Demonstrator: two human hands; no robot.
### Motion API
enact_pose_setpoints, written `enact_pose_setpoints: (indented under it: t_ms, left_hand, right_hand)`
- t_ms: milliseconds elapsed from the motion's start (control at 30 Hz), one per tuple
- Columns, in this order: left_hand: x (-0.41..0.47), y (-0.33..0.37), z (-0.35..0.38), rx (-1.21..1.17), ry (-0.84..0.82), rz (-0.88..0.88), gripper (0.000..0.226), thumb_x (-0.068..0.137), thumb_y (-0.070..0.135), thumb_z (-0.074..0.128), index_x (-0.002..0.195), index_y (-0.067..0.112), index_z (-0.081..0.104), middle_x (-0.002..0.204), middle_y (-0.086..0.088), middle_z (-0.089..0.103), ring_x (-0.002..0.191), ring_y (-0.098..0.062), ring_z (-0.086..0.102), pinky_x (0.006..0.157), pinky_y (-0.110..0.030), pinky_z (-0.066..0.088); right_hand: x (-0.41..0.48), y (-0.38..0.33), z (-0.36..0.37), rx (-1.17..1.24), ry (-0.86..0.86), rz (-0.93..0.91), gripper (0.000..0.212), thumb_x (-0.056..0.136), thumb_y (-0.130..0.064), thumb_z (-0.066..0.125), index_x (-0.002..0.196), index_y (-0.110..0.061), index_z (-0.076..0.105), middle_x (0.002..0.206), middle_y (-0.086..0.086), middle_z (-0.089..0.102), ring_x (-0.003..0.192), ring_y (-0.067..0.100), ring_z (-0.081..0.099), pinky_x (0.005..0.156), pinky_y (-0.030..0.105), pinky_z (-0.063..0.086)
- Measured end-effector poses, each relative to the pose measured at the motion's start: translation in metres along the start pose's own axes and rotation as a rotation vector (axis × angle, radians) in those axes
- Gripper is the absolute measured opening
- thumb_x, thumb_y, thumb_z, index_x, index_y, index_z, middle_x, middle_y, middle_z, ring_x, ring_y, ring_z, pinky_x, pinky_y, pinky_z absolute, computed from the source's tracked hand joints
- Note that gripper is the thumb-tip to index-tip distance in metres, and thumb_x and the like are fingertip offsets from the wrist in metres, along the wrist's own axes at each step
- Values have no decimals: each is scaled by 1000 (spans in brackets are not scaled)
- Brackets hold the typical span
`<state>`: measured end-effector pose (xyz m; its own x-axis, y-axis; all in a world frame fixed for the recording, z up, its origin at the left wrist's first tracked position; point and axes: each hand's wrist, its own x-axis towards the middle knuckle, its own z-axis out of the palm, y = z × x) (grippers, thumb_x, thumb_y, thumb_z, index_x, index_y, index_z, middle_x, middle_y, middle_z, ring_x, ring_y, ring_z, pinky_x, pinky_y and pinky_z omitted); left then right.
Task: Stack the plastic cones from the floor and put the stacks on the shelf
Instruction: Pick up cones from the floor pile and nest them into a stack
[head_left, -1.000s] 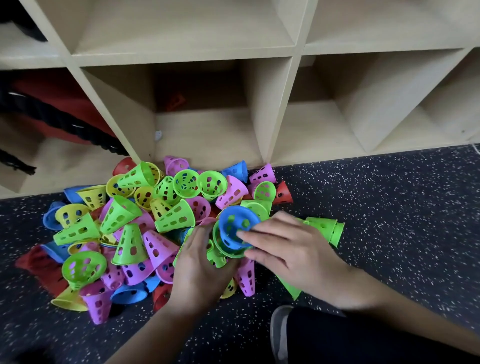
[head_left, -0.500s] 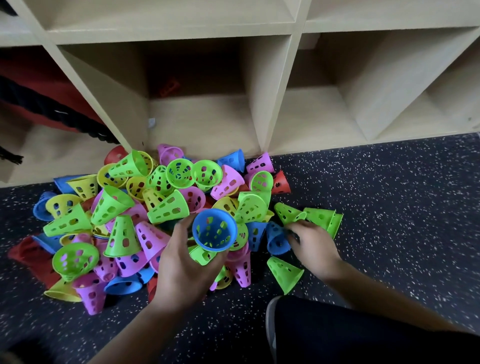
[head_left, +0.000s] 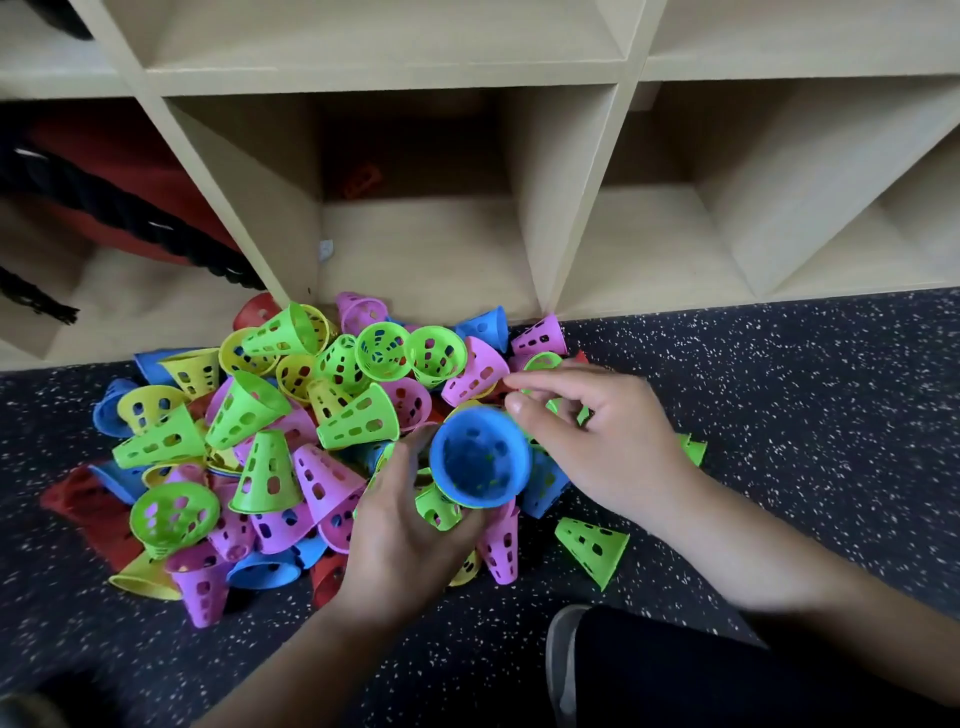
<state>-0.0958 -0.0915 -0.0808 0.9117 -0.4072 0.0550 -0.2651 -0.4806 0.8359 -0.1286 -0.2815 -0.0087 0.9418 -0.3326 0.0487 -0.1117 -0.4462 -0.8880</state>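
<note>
- I think this is the stacking step, and it looks early, since most cones lie loose.
- The left hand (head_left: 410, 535) grips a small stack (head_left: 457, 501) from below, in the middle near me.
- A blue cone (head_left: 480, 460) sits on top of it, with its wide mouth facing up.
- The right hand (head_left: 602, 441) is just right of the blue cone, with its thumb by the rim and its fingers bent.
- Bits of green peek out under those fingers, but I cannot tell if they hold a cone.
- The two hands are close together, over the near right edge of the pile (head_left: 260, 441).
- The pile lies on the floor (head_left: 779, 415), right in front of the shelf (head_left: 426, 249).
- One green cone (head_left: 592, 548) lies alone, near and to the right.
- Next, I think, a cone must go small end first into the blue mouth.
- The left hand should hold the stack steady so the cone slides in straight.
</note>
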Motion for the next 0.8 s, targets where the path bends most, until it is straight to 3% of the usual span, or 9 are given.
enact_pose_setpoints:
  t_ms: [100, 167, 267, 400, 467, 533, 600, 700, 800]
  left_hand:
    - [-2, -8, -9, -18, 20, -22, 73, 66, 27, 91, 124, 35, 48, 112, 49, 51, 107, 26, 47, 84, 3, 36]
    - [-4, -18, -15, -23, 32, -58, 71, 66, 28, 91, 125, 32, 51, 114, 43, 55, 106, 18, 53, 84, -5, 45]
    - [-7, -29, -22, -34, 52, -94, 73, 66, 34, 90, 127, 31, 51, 113, 22, 65, 106, -1, 62, 89, -28, 53]
    - [-9, -35, -23, -24, 59, -112, 70, 67, 31, 90, 126, 29, 53, 112, 17, 67, 103, -5, 64, 88, -33, 54]
    - [-9, -36, -23, -19, 59, -118, 69, 66, 36, 88, 125, 28, 53, 111, 18, 67, 102, -6, 64, 88, -32, 54]
    - [-9, -38, -23, -9, 58, -121, 69, 65, 37, 86, 125, 27, 53, 111, 19, 66, 101, -5, 64, 87, -30, 53]
    - [-9, -39, -24, 3, 47, -125, 71, 66, 32, 91, 126, 27, 53, 111, 20, 66, 101, -4, 63, 87, -29, 52]
    - [-9, -41, -27, 12, 41, -124, 69, 68, 27, 90, 126, 31, 52, 112, 25, 63, 101, -2, 62, 85, -28, 52]
    - [-8, -39, -29, 5, 45, -112, 68, 69, 27, 89, 125, 32, 51, 113, 24, 63, 103, -3, 62, 87, -29, 53]
  right_hand:
    - [4, 29, -2, 109, 136, 157, 14, 93, -27, 64, 93, -34, 76, 79, 1, 74, 65, 31, 59, 60, 32, 43]
    - [5, 63, -8, -81, 199, 278, 14, 91, -22, 64, 90, -28, 77, 81, -1, 75, 61, 17, 62, 63, 28, 47]
    - [-2, 109, -6, -547, -36, 403, 17, 87, -30, 65, 99, -24, 75, 94, -5, 76, 72, 17, 68, 72, 30, 55]
    - [-14, 135, 14, -689, -174, 343, 23, 86, -40, 67, 103, -25, 72, 98, 1, 66, 76, 23, 64, 62, 31, 49]
    - [-14, 139, 21, -682, -157, 326, 22, 87, -37, 69, 102, -22, 73, 100, 2, 62, 83, 27, 64, 68, 33, 50]
    - [-12, 140, 22, -569, -123, 345, 15, 85, -33, 73, 92, -20, 73, 95, 0, 61, 75, 22, 62, 64, 30, 46]
    - [-13, 134, 18, -439, -113, 392, 9, 86, -29, 74, 83, -24, 68, 87, -6, 63, 64, 11, 56, 55, 20, 39]
    - [-18, 113, 3, -354, -106, 394, 11, 88, -25, 73, 82, -30, 64, 82, -21, 64, 81, 5, 63, 65, 3, 37]
    - [-23, 77, -15, -256, -32, 326, 11, 85, -22, 75, 80, -28, 68, 78, -18, 70, 81, 2, 65, 69, 8, 44]
